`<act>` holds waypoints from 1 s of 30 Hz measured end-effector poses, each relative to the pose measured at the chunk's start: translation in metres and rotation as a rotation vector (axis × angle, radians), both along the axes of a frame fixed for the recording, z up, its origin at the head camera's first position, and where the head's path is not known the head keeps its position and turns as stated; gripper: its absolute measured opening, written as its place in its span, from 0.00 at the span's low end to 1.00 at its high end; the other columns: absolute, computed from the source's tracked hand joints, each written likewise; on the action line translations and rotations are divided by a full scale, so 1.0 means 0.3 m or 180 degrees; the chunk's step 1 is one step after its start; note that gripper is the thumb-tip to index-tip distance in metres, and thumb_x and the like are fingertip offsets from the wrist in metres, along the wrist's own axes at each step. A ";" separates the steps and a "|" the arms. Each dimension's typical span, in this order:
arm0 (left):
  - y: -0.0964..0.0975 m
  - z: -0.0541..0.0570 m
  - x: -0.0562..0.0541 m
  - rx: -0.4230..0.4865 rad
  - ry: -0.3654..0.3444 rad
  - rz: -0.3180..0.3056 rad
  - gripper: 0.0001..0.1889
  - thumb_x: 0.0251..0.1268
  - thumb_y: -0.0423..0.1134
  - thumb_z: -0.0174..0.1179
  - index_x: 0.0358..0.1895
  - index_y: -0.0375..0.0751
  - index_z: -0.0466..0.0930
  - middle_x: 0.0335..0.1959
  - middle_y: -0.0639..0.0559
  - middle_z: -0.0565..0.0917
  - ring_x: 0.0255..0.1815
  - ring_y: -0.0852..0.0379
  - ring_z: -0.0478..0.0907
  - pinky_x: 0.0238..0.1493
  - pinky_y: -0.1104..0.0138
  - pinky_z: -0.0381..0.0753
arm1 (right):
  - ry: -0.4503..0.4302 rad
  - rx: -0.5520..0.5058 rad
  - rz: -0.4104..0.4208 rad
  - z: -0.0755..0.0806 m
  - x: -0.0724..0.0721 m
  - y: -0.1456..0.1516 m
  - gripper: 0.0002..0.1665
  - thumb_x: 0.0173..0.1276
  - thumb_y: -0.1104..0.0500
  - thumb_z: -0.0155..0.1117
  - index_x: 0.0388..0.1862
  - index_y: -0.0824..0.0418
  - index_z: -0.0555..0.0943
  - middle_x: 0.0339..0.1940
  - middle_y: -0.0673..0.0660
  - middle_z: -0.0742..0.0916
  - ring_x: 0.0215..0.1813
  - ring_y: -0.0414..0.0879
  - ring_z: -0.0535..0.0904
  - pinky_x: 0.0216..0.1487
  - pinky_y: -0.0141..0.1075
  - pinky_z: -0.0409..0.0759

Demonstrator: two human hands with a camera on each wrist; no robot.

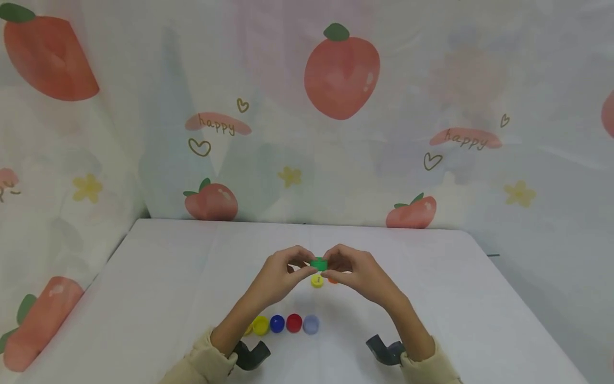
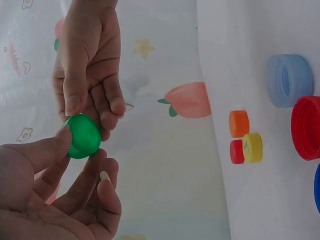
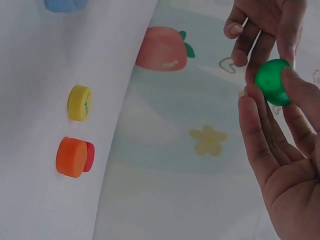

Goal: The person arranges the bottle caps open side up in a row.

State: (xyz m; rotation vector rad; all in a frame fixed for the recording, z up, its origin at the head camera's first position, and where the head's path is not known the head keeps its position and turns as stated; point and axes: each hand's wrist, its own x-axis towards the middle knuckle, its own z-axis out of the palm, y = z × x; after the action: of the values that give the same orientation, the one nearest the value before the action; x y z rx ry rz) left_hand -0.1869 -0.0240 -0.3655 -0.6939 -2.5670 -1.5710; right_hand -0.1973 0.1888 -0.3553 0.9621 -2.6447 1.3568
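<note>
A green bottle cap (image 1: 318,264) is held up between both hands, above the far half of the table. My left hand (image 1: 280,274) pinches it from the left between thumb and fingers, as the left wrist view shows the green cap (image 2: 84,136) close up. From the other side my right hand (image 1: 360,271) has its thumb and fingertips on it too; in the right wrist view that thumb lies against the cap (image 3: 273,82). Beyond the hands stand a small yellow cap (image 3: 79,103), an orange cap (image 3: 71,157) and a red cap (image 2: 236,151) partly covered by its neighbours.
Nearer on the white table (image 1: 158,298), a row holds yellow caps (image 1: 260,325), a blue cap (image 1: 277,324), a red cap (image 1: 294,323) and a pale blue cap (image 1: 310,324). Dark curved pieces (image 1: 251,356) sit at both wrists. A printed curtain (image 1: 336,170) hangs behind.
</note>
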 end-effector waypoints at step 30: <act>-0.004 -0.044 0.062 0.0028 0.0217 -0.0154 0.06 0.64 0.44 0.61 0.40 0.50 0.81 0.37 0.66 0.81 0.41 0.63 0.77 0.39 0.67 0.76 | 0.0010 0.0181 0.0217 0.001 0.065 0.006 0.09 0.62 0.52 0.66 0.39 0.52 0.78 0.36 0.42 0.83 0.41 0.38 0.82 0.49 0.35 0.78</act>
State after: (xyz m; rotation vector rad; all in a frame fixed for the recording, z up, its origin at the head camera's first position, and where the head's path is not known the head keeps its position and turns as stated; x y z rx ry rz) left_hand -0.1685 -0.0252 -0.3787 -0.8001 -2.5118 -1.5431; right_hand -0.1778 0.1907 -0.3550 1.0694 -2.6855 1.2981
